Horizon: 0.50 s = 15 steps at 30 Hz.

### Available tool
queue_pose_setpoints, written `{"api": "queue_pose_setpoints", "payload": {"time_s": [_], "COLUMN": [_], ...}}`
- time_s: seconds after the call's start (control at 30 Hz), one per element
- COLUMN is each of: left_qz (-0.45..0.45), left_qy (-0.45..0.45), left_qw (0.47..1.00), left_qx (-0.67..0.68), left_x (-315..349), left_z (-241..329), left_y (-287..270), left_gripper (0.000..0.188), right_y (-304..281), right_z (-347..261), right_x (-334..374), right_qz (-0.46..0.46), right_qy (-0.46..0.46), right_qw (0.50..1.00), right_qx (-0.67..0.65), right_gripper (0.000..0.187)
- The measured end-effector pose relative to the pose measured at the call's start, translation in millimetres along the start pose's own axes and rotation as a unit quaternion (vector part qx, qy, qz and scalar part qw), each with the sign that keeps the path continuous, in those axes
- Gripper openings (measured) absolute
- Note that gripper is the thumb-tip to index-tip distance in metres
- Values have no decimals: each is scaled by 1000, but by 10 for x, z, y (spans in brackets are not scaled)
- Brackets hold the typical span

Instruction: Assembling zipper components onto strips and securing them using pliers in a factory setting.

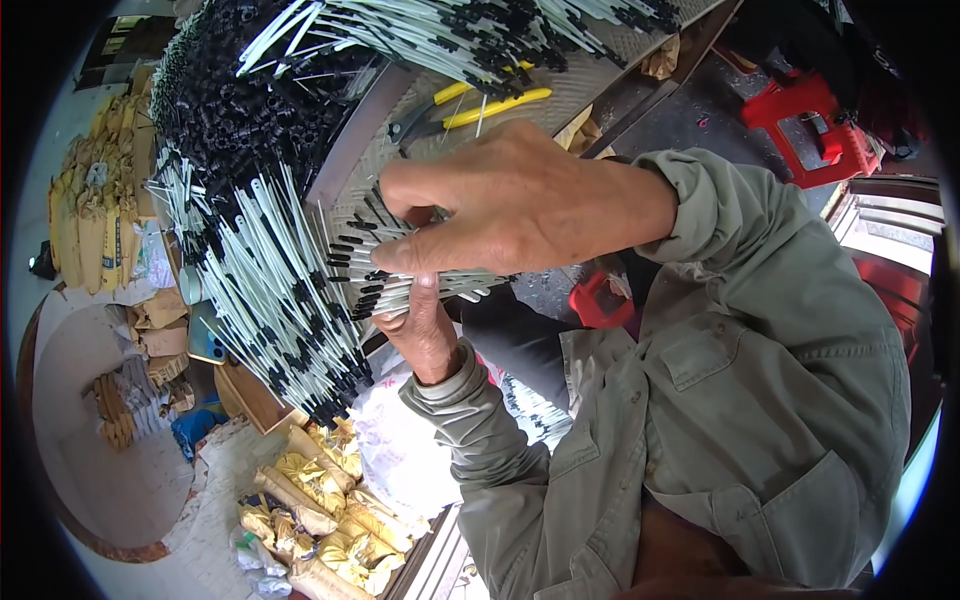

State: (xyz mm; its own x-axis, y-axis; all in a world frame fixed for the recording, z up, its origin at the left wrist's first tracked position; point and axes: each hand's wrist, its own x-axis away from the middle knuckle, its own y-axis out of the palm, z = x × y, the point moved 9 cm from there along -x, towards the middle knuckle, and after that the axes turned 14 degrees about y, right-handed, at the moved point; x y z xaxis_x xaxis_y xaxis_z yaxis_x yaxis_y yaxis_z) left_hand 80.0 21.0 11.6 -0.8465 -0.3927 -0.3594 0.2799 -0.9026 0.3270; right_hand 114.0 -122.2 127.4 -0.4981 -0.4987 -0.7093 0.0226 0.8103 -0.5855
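My left hand (415,335) is closed around a bundle of thin white rods with black tips (455,287), its thumb lying up across them. Above it, my right hand (500,205) has bent fingers and a thumb at the black-tipped ends, around several rods of the same bundle; its other fingertips are hidden. Just beyond the right hand lie pliers with yellow handles (497,108) on the ridged work surface (405,100). To the left of both hands a large heap of similar white rods with black ends (275,290) spreads over the table.
A big pile of small black parts (245,95) stands at the far left, with more white rods (420,35) at the back. Red plastic stools (810,130) stand on the floor at the right. Yellow wrapped packages (335,500) lie below left, near a white plastic bag (400,435).
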Motion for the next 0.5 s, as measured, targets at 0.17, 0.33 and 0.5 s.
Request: {"api": "queue_pose_setpoints", "payload": {"time_s": [0.17, 0.33, 0.5], "left_qz": [3, -7, 4], "left_qy": [11, 20, 35], "left_qw": [1000, 1000, 999], "left_qx": [-7, -13, 11], "left_x": [8, -15, -34], "left_z": [41, 54, 60], "left_y": [-2, 56, 38], "left_gripper": [30, 28, 25], "right_y": [33, 23, 70], "right_z": [-46, 57, 118], "right_x": [-8, -49, -37], "right_qz": [8, -3, 3], "right_qy": [1, 37, 49], "right_qw": [999, 995, 987], "right_qx": [42, -91, -150], "right_gripper": [23, 21, 21]}}
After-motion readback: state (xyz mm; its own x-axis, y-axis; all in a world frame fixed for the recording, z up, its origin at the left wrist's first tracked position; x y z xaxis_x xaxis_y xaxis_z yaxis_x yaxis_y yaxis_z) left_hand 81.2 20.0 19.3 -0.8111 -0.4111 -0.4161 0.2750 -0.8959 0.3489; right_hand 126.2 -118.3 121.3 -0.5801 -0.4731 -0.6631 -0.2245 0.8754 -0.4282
